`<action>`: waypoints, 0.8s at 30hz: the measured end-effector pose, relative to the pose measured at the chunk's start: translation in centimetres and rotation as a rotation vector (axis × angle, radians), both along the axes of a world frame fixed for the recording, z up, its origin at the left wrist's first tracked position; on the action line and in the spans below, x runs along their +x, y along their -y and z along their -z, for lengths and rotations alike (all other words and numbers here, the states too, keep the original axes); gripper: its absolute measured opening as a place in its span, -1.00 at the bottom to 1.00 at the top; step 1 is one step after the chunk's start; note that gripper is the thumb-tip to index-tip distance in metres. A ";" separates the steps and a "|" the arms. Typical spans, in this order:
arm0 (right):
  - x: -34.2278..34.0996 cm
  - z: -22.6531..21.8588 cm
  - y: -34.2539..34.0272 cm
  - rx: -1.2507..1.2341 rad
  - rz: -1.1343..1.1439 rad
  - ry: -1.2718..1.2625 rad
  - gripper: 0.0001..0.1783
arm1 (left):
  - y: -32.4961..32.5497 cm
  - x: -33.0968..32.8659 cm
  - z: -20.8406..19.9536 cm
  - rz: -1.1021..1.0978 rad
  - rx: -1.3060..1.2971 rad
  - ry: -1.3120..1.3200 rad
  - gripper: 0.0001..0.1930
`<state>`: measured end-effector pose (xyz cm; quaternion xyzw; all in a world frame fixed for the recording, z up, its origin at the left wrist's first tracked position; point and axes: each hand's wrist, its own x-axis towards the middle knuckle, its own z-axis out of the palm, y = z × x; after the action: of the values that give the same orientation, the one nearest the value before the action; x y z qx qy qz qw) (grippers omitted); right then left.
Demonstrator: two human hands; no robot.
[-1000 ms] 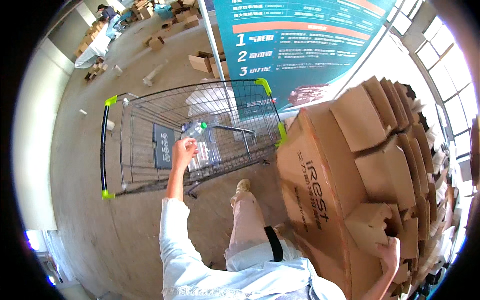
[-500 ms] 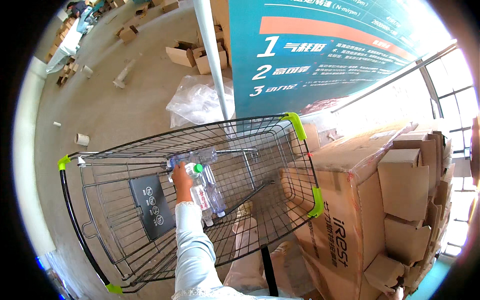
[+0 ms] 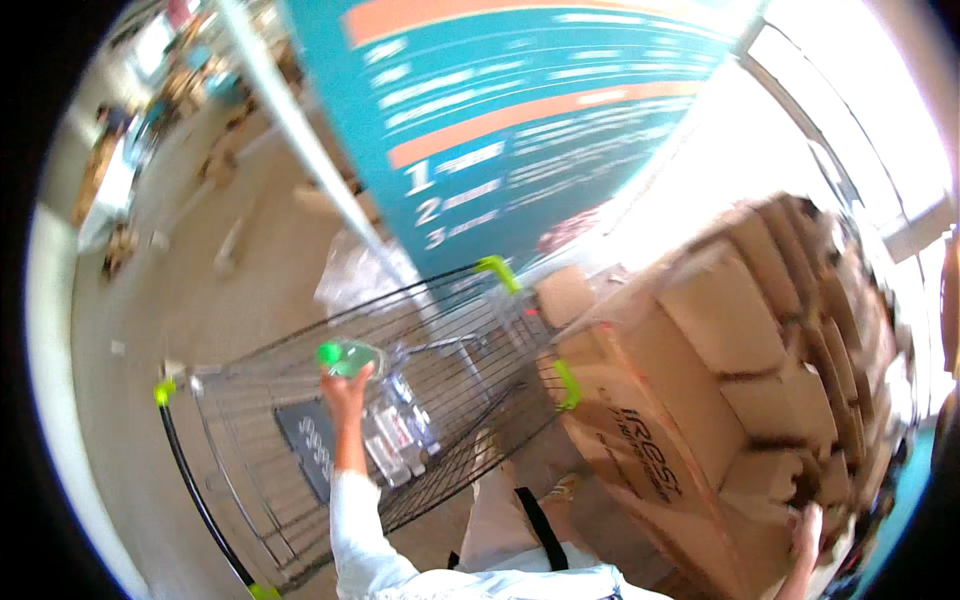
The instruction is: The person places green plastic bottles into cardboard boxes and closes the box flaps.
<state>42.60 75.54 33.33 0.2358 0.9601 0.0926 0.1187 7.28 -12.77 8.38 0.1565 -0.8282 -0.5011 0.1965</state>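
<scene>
My left hand (image 3: 345, 385) is closed around a clear plastic bottle (image 3: 362, 356) with a green cap, raised above the shopping cart (image 3: 262, 367). The bottle lies nearly level, cap to the left. Below it, inside the wire basket, rest several more clear plastic bottles (image 3: 400, 430), one with a white and red label. At the lower right, my right hand (image 3: 806, 530) is beside a stack of folded cardboard boxes (image 3: 785, 400). Its fingers are blurred, and whether it touches the cardboard I cannot tell.
A large brown carton (image 3: 650, 440) stands just right of the cart. Beyond the cart are a teal banner (image 3: 500, 130), a pale pole (image 3: 300, 130) and crumpled clear plastic sheeting (image 3: 350, 275). A dark panel (image 3: 305, 435) is fixed inside the basket.
My left hand has lifted the green-capped bottle out from among the others, up and to the left. The view has turned, and more of my right hand shows by the cardboard.
</scene>
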 end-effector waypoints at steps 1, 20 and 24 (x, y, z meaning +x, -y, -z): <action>-1.2 -0.9 2.9 -0.087 0.157 -0.095 -0.52 | -1.6 -0.4 -2.1 0.008 0.135 0.022 -0.52; 0.8 -1.5 4.0 -0.297 -0.238 -0.463 -0.82 | -72.1 15.7 -32.9 1.770 0.104 -0.152 -0.33; 1.1 -0.9 3.9 -0.316 -0.199 -0.496 -0.83 | -75.4 15.1 -29.3 1.889 -0.532 0.012 -0.33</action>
<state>43.72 71.69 34.22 0.1345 0.9806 -0.1070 -0.0939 22.34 62.63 37.70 -0.6173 -0.6997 -0.2482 -0.2604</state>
